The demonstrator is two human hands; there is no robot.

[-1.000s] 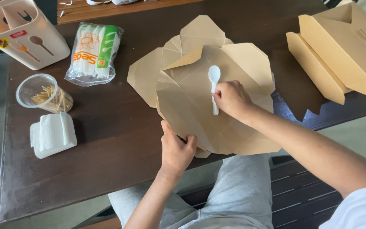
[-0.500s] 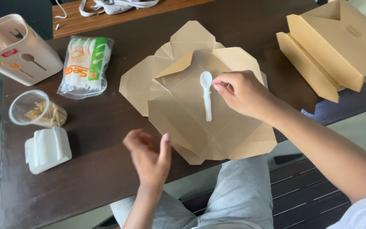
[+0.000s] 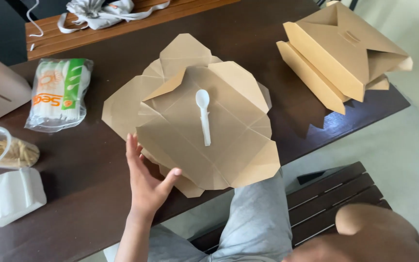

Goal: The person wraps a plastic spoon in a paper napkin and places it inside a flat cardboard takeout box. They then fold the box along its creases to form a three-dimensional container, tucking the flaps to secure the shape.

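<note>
Head camera shows the right hand has let go of the white plastic spoon (image 3: 203, 119) and is gone from sight. The left hand (image 3: 146, 179) is open, fingers spread, touching the near edge of the flat brown paper boxes (image 3: 229, 145). Beyond the hand the spoon lies on them, bowl pointing away, handle toward the person. Left of the hand sit a napkin pack (image 3: 56, 94), a cup of toothpicks (image 3: 3, 153) and a white box (image 3: 13, 196).

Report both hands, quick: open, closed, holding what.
Left hand: open, fingers spread, at the near edge of the flat box, holding nothing.
Right hand: out of view; only the forearm shows.
</note>
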